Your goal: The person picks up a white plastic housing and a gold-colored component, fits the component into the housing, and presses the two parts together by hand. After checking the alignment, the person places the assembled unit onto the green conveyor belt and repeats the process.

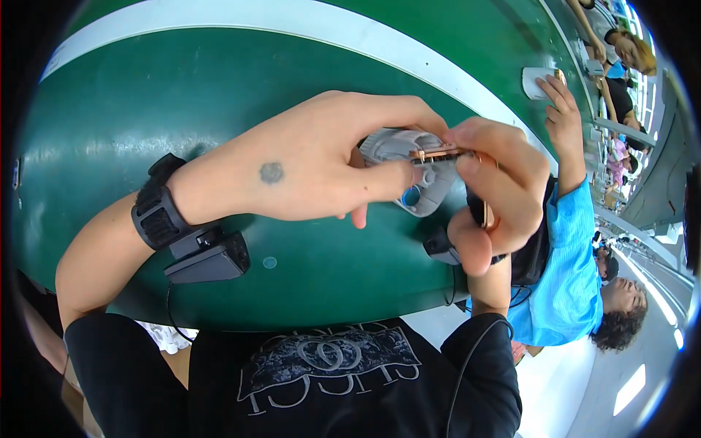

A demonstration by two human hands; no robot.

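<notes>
My left hand [314, 160] is closed around a light grey plastic housing [436, 198], held above the green table. A small blue round part [411, 196] shows inside the housing. At the housing's upper edge lies a thin copper-coloured metal strip [432, 154], by my left thumb. The thumb and forefinger of my right hand [505, 171] pinch this strip's right end. A second copper-coloured piece [488, 214] shows between the lower fingers of my right hand. My fingers hide part of the housing and of both metal pieces.
The green table [146, 102] has a white strip [314, 16] curving across its far side. A small clear disc [269, 263] lies on it near me. Dark boxy devices [208, 259] are strapped to my wrists. At right, a co-worker's hand [564, 120] holds a white part [538, 83].
</notes>
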